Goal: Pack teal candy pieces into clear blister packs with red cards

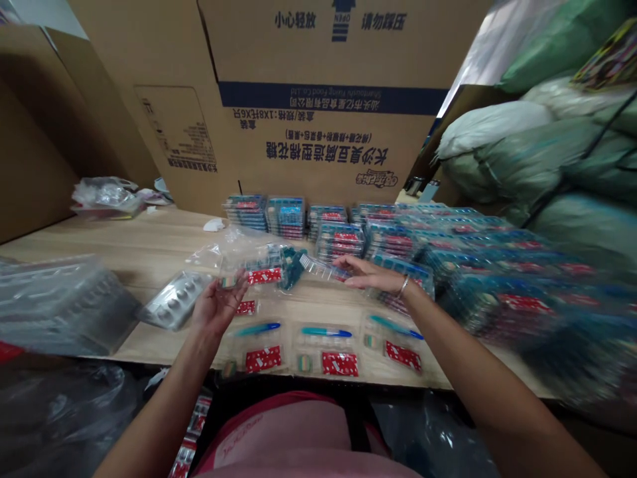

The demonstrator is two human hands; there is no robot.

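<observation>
Item: a clear plastic blister tray (318, 267), ridged at its right end, held above a light wood table (99, 245), level with a red printed card (265, 276) and a blurred teal piece (292, 269), and whether these sit inside it cannot be told; left hand (219, 307), palm up, fingers curled and gripping the tray's left end; right hand (373, 276), fingers extended, tips at the tray's right end, a pinch impossible to confirm, thin metal bracelet (403, 287) on the wrist. Below the hands, along the table's near edge, lie three open clear trays (339, 352), each with a teal pen-shaped item (326, 332) and a red card. Just left of the left hand lies a silver-grey moulded tray (174, 300), beside a stack of clear trays (64, 305) at far left. Beyond and right of the right hand, packed blister sets (285, 216) stand in many stacks. Behind: a crumpled plastic bag (104, 196), a large printed cardboard carton (318, 99) and bulging green-and-white sacks (522, 153)
</observation>
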